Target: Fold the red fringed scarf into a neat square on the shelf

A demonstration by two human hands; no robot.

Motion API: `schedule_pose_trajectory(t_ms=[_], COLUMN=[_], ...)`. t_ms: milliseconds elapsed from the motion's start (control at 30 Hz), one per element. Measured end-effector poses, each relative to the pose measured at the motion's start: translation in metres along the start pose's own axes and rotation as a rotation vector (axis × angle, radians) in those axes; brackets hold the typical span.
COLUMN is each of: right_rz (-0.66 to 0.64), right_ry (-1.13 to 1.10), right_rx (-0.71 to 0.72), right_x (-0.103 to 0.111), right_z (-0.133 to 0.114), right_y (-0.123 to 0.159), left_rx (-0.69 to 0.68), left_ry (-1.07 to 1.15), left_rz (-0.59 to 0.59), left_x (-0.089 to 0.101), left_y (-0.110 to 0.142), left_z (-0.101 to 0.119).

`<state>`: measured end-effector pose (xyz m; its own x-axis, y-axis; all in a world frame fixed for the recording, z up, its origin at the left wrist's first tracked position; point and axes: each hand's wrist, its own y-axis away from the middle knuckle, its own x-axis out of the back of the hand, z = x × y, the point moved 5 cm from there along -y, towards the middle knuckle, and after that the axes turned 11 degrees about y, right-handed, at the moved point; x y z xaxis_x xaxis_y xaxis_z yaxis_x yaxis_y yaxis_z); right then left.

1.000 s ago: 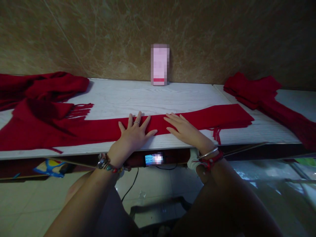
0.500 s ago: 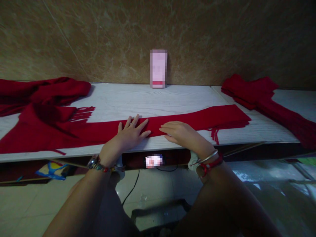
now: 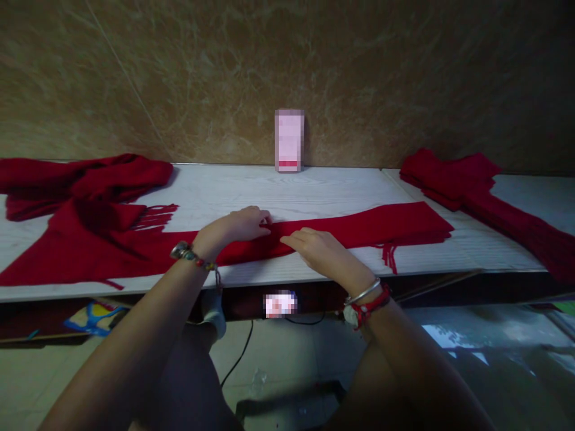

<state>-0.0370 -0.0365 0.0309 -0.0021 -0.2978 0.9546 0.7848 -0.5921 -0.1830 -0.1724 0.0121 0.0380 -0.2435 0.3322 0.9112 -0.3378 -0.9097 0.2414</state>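
A long red scarf (image 3: 381, 224), folded into a narrow strip, lies along a pale wood-grain tabletop (image 3: 215, 182). At the middle of the scarf's far edge, my left hand (image 3: 242, 224) has its fingers curled in a pinch on the cloth. My right hand (image 3: 321, 250) is closed at the near edge, just to the right, with its fingers together on the fabric and the thumb hidden. Fringe hangs from the scarf near its right end, and its left part spreads out wider, with loose folds.
A bundled red scarf (image 3: 135, 173) lies at the back left, and folded red scarves (image 3: 453, 179) at the right. A blurred phone-like object (image 3: 290, 140) leans against the brown marbled wall (image 3: 359, 72). Below the table edge are a blurred lit screen (image 3: 280, 304) and a blue-and-yellow item (image 3: 96, 317).
My left hand has gone from spread flat on the scarf to curled at its far edge. My right hand has shifted slightly left and down, fingers closing at the near edge. The view has tilted up slightly.
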Motion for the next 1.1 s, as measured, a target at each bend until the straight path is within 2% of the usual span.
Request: schedule_pose_trajectory(t_ms=[167, 367, 600, 867, 1100], right_rz=[0.024, 0.067, 0.181, 0.29, 0.215], right_ry=[0.037, 0.054, 0.073, 0.145, 0.203], right_rx=[0.011, 0.102, 0.064, -0.083, -0.158], right_x=[-0.002, -0.006, -0.005, -0.004, -0.004], right_z=[0.0, 0.003, 0.001, -0.007, -0.008], right_y=[0.001, 0.005, 0.008, -0.002, 0.0], left_rx=[0.065, 0.034, 0.025, -0.048, -0.031], left_ry=[0.021, 0.159, 0.25, 0.301, 0.437], left_rz=[-0.115, -0.252, -0.192, -0.173, -0.07], left_x=[0.008, 0.004, 0.004, 0.002, 0.001], left_y=[-0.02, -0.033, -0.041, -0.044, -0.047], left_z=[0.005, 0.002, 0.004, 0.001, -0.004])
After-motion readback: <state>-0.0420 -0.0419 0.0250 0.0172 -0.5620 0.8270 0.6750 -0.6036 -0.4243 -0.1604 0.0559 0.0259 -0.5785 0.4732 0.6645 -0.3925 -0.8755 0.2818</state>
